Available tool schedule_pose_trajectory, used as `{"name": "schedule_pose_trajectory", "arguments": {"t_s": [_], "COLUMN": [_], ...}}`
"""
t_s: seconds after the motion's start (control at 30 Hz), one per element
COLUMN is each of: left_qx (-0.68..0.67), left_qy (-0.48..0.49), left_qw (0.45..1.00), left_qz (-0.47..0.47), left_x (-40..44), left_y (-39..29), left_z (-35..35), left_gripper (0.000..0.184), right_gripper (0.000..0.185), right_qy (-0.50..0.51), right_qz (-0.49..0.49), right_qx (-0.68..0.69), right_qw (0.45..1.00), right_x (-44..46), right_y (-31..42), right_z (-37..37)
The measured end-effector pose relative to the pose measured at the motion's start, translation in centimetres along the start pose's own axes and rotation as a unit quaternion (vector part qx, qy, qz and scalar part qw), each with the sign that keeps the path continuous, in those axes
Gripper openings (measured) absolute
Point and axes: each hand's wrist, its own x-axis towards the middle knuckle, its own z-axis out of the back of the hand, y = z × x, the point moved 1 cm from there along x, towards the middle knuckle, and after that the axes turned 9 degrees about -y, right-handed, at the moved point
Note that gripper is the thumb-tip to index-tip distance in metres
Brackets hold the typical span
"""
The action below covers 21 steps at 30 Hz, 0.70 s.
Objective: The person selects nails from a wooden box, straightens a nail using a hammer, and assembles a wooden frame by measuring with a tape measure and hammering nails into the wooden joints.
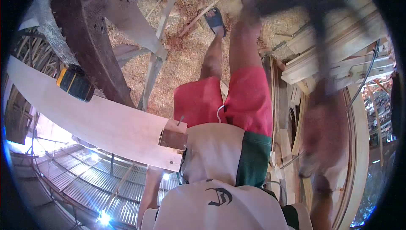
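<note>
My right hand (323,132), smeared by motion, is wrapped round the handle of a claw hammer (313,1), raised at the right. A long curved pale wooden board (101,122) reaches from the far left to my waist. My left hand (154,172) is at the board's lower edge; its fingers are hidden behind the wood. Near the board's right end sits a small brown wood block (173,139). A nail (181,120) sticks up at a slant just beside the block. Close to that end is a dark round mark or hole in the board.
A yellow-and-black boxy object (75,84) rests against the board's upper edge. Dark curved timber (91,39) and wooden braces stand at upper left. Stacked planks (338,52) and a black cable (367,75) lie at right. Wood shavings (177,31) cover the floor around my feet.
</note>
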Motion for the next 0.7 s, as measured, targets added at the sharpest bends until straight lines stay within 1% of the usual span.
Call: {"name": "schedule_pose_trajectory", "arguments": {"t_s": [0.03, 0.07, 0.1, 0.17, 0.23, 0.27, 0.3, 0.33, 0.37, 0.4, 0.43, 0.47, 0.53, 0.57, 0.6, 0.63, 0.67, 0.7], "left_qx": [0.000, -0.001, 0.000, -0.002, -0.004, -0.005, -0.005, -0.005, -0.006, -0.006, -0.004, -0.006, -0.007, -0.007, -0.007, -0.008, -0.009, -0.009], "left_qy": [0.000, 0.003, 0.003, 0.002, 0.004, 0.005, 0.006, 0.004, 0.002, 0.004, 0.006, 0.002, 0.002, 0.004, 0.006, 0.008, 0.006, 0.005], "left_qw": [1.000, 1.000, 1.000, 1.000, 1.000, 1.000, 1.000, 1.000, 1.000, 1.000, 1.000, 1.000, 1.000, 1.000, 0.999, 0.999, 0.999, 0.999], "left_qz": [-0.001, -0.003, -0.008, -0.009, -0.016, -0.018, -0.018, -0.020, -0.021, -0.021, -0.025, -0.030, -0.028, -0.030, -0.031, -0.032, -0.033, -0.034], "left_x": [0.0, -0.1, 0.1, 0.1, 0.5, 0.4, 0.5, 0.5, 0.6, 0.5, 0.5, 0.8, 0.6, 0.7, 0.8, 0.8, 1.0, 1.1], "left_y": [0.0, 0.1, 0.3, 0.3, 0.4, 0.4, 0.5, 0.5, 0.6, 0.5, 0.7, 0.8, 0.9, 1.0, 0.9, 1.0, 1.1, 1.2], "left_z": [-0.1, 0.0, -0.1, -0.5, -0.5, -0.5, -0.5, -0.5, -0.6, -0.7, -0.7, -1.0, -0.9, -1.0, -1.1, -1.1, -1.1, -1.4], "left_gripper": [0.072, 0.071, 0.071, 0.070, 0.069, 0.068, 0.068, 0.067, 0.067, 0.066, 0.066, 0.065, 0.064, 0.064, 0.064, 0.063, 0.063, 0.062], "right_gripper": [0.036, 0.036, 0.036, 0.036, 0.036, 0.036, 0.036, 0.036, 0.036, 0.035, 0.035, 0.035, 0.036, 0.036, 0.036, 0.036, 0.036, 0.037], "right_qy": [0.111, 0.206, 0.204, 0.105, -0.055, -0.102, -0.092, -0.034, 0.081, 0.196, 0.226, 0.186, 0.081, -0.029, -0.109, -0.125, -0.087, 0.039], "right_qz": [0.007, -0.005, 0.011, 0.053, 0.014, 0.001, -0.007, -0.003, 0.004, -0.013, 0.000, 0.028, 0.045, 0.016, -0.005, -0.015, -0.019, -0.012], "right_qx": [-0.063, -0.129, -0.137, -0.117, -0.010, 0.031, 0.038, 0.002, -0.066, -0.148, -0.174, -0.188, -0.128, -0.051, 0.019, 0.050, 0.032, -0.043], "right_qw": [0.992, 0.970, 0.969, 0.986, 0.998, 0.994, 0.995, 0.999, 0.994, 0.969, 0.958, 0.964, 0.988, 0.998, 0.994, 0.991, 0.996, 0.998], "right_x": [0.5, 0.6, 0.5, 0.0, -0.5, -0.9, -1.2, -1.1, -0.7, -0.5, -0.7, -1.0, -1.7, -1.9, -2.2, -2.2, -2.1, -1.3], "right_y": [0.4, 0.4, 0.3, -0.1, -0.4, -0.1, 0.1, 0.4, 0.6, 0.8, 1.0, 1.1, 1.0, 0.6, 0.3, 0.4, 0.4, 0.3], "right_z": [-2.2, -3.0, -2.7, -0.4, 1.7, 1.6, 1.0, -0.9, -2.7, -3.7, -3.7, -2.4, -0.6, 0.7, 1.2, 0.8, -0.8, -3.6]}}
